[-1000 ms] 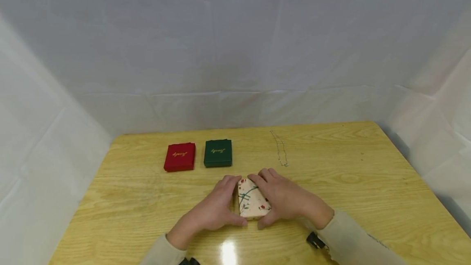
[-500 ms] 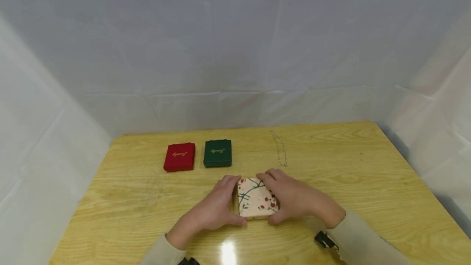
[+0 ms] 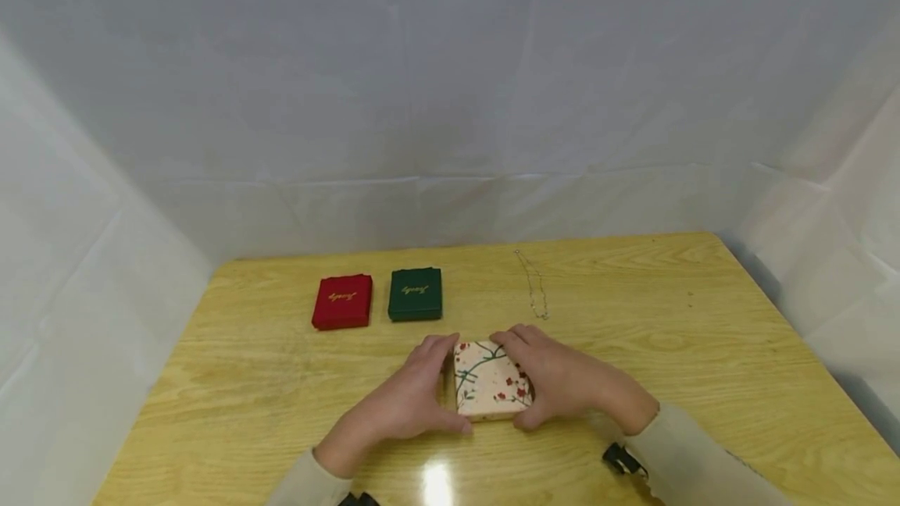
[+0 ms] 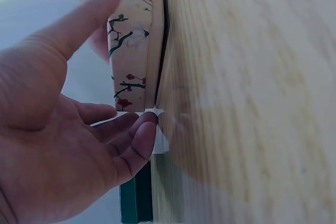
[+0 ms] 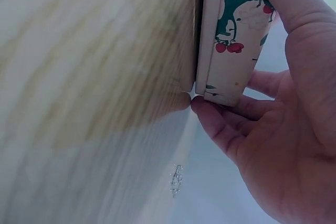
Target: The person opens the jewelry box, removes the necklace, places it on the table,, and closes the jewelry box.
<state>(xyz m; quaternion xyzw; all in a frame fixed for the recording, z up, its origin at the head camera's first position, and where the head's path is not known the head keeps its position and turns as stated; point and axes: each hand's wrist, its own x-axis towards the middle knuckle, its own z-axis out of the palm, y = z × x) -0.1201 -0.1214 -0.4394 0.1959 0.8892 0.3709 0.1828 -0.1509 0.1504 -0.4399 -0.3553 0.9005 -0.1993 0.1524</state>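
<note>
A cream box (image 3: pixel 488 381) with red blossoms and green branches on its lid lies on the wooden table, between the two hands. My left hand (image 3: pixel 411 397) grips its left end, thumb at the near corner and fingers at the far one. At the right end my right hand (image 3: pixel 566 381) holds it the same way. In the left wrist view, the fingertips (image 4: pixel 147 121) curl at the bottom corner of the painted side. The right wrist view shows the thumb and fingers around the opposite end of the box (image 5: pixel 236 51).
Behind the hands, a red box (image 3: pixel 342 301) and a dark green box (image 3: pixel 415 294), both with gold lettering, stand side by side on the table (image 3: pixel 267 389). A thin silver chain necklace (image 3: pixel 532 285) lies farther right. White sheeting (image 3: pixel 450 100) hangs behind the table.
My right hand has shifted to the right, and more of the flowered lid shows. My left hand stays at its end of the box. Little differs over the last half second.
</note>
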